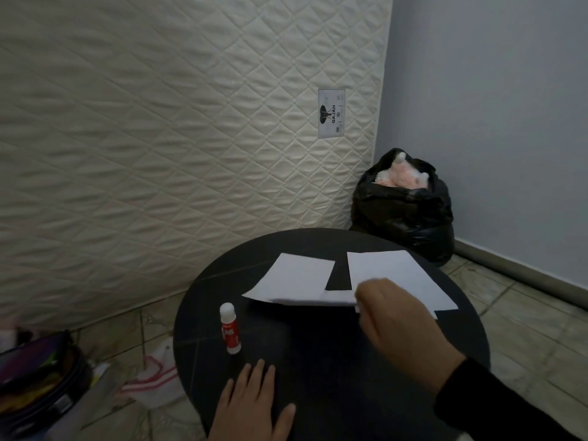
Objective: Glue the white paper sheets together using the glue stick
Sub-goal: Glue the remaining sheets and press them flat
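Observation:
Two white paper sheets lie on the far half of a round black table: the left sheet and the right sheet. A third strip of paper sits along their near edges, slightly lifted and blurred. My right hand is closed on the right end of that strip, with a black sleeve behind it. A glue stick with a white cap and red label stands upright at the table's left. My left hand rests flat on the near edge, fingers apart, holding nothing.
A quilted cream mattress leans upright behind the table. A black rubbish bag stands in the corner by the blue wall. On the tiled floor at left are a dark bag with coloured items and a white-and-pink cloth.

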